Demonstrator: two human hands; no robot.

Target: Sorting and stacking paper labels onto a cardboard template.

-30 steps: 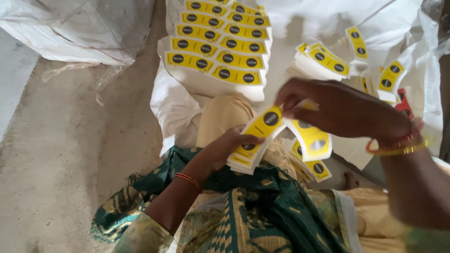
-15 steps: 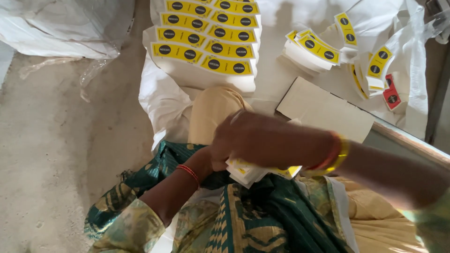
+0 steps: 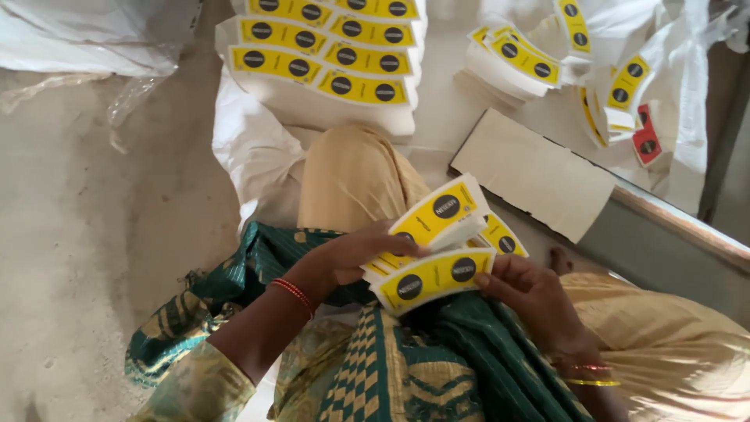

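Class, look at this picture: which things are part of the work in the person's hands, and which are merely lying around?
In hand:
- left hand and right hand gripping a fanned stack of yellow labels

Lying about:
- rows of stacked labels ahead
- loose label piles
- cardboard sheet
- red label
- white sack

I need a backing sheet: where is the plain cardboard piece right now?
The cardboard piece lies flat on the floor, upper right of the hands, below the loose label stacks.

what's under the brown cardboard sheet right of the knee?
The cardboard sheet lies on white sheeting; its lower right edge overhangs a grey ledge. Anything beneath it is covered.
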